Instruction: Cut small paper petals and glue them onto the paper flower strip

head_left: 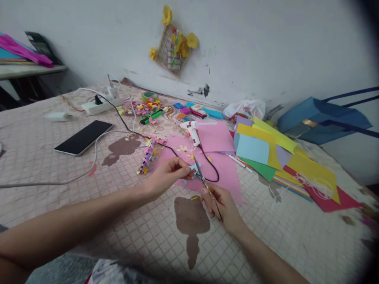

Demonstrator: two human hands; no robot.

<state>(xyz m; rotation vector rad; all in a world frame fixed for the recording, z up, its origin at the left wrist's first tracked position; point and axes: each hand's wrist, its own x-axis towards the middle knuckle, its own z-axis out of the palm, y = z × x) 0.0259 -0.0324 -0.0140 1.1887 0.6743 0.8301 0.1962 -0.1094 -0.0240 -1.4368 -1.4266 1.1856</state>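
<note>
My left hand [174, 173] pinches a small piece of light blue paper [194, 169] between thumb and fingers. From the right, my right hand [220, 203] grips a pair of scissors [199, 170], blades pointing up and away beside the blue piece. Both hands hover over the near part of a pink paper sheet [227, 173], where small pale yellow scraps [186, 150] lie. A white glue gun [193, 133] rests on the pink paper just beyond, its black cord looping close to the scissors. Left of my hands lies a purple stick decorated with small paper flowers [148, 156].
A black-screened phone [84, 137] and a white power strip [99, 105] with cables lie at left. Coloured paper sheets [253, 149] are stacked at right, near a blue bag [322, 118]. Paper flowers, a tape roll [149, 97] and a green marker [152, 116] sit at the back.
</note>
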